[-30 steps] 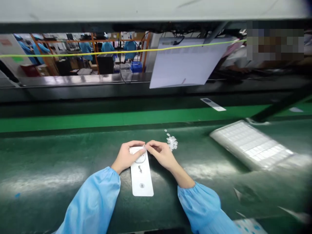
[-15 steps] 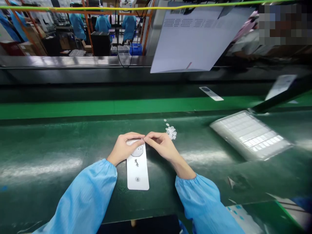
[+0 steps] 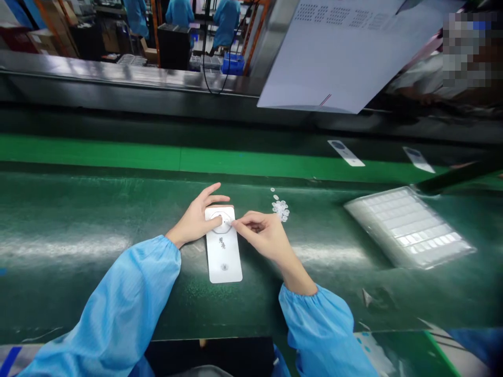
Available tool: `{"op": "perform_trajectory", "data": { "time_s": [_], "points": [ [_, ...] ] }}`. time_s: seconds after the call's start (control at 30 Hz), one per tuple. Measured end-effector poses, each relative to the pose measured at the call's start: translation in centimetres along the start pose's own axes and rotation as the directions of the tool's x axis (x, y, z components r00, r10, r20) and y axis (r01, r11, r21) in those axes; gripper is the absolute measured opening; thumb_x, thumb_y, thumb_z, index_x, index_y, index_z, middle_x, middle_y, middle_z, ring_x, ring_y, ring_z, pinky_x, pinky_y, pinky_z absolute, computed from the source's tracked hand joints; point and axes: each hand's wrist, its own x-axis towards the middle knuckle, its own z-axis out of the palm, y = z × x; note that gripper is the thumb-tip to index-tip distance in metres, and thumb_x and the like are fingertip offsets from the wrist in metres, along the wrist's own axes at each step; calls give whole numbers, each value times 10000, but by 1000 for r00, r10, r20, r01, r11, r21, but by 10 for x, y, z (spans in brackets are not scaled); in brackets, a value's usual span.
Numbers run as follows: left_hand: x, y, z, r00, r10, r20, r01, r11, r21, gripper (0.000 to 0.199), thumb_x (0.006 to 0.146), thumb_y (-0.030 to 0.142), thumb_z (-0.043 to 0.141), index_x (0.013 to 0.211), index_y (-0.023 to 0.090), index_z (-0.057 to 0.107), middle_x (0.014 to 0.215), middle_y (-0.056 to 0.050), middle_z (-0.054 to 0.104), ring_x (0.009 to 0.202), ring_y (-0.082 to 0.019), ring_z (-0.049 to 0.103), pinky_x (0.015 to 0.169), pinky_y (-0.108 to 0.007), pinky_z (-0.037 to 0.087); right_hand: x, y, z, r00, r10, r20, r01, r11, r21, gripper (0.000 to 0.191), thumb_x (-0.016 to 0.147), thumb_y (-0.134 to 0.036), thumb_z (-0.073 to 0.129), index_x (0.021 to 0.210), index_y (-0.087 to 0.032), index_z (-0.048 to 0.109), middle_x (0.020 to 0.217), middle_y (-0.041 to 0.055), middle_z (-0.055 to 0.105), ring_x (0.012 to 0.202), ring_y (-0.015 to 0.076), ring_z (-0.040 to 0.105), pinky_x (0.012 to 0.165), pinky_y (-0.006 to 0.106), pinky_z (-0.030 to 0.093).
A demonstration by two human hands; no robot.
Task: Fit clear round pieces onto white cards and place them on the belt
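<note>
A white card (image 3: 226,256) with rounded corners, an octagonal outline near its top and dark printed characters lies in front of me. My left hand (image 3: 198,217) holds its upper part: the thumb presses on the octagon, one finger shows along the top edge, and the index and middle fingers stretch beyond it. Thumb and fingertips of my right hand (image 3: 261,230) are pinched together at the card's upper right edge, beside the octagon. What the pinch contains is too small to make out. Several small clear discs (image 3: 280,209) lie in a pile beyond my right hand.
A clear plastic-wrapped pack (image 3: 412,225) of white pieces lies on the green table (image 3: 129,293) at right. Similar cards, one nearer (image 3: 346,153) and one farther right (image 3: 418,159), lie on the bright green strip. A white sheet (image 3: 314,63) hangs above. A person sits at far right.
My left index and middle fingers have lifted and spread away from the card's top edge. My right fingertips have shifted from its top right corner to beside the octagon. The camera view has tilted.
</note>
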Motion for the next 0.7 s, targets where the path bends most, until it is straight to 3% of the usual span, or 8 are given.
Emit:
{"op": "perform_trajectory", "data": {
  "time_s": [0.43,0.7],
  "points": [
    [3,-13,1,998,57,2,-57,998,-10,884,788,119,681,1564,247,279,1366,-136,577,1083,-230,655,830,-294,545,-1,7,12,997,49,-59,-50,999,-17,378,824,-495,704,714,-134,721,683,64,645,513,114,489,450,231,332],
    [2,-10,4,999,12,-32,-13,999,-53,927,781,146,707,1577,238,243,1355,-143,578,965,-194,666,716,-255,532,-1,7,17,987,131,-92,-132,991,3,375,785,-491,705,698,-127,708,628,73,660,494,126,518,452,230,337]
  ]
}}
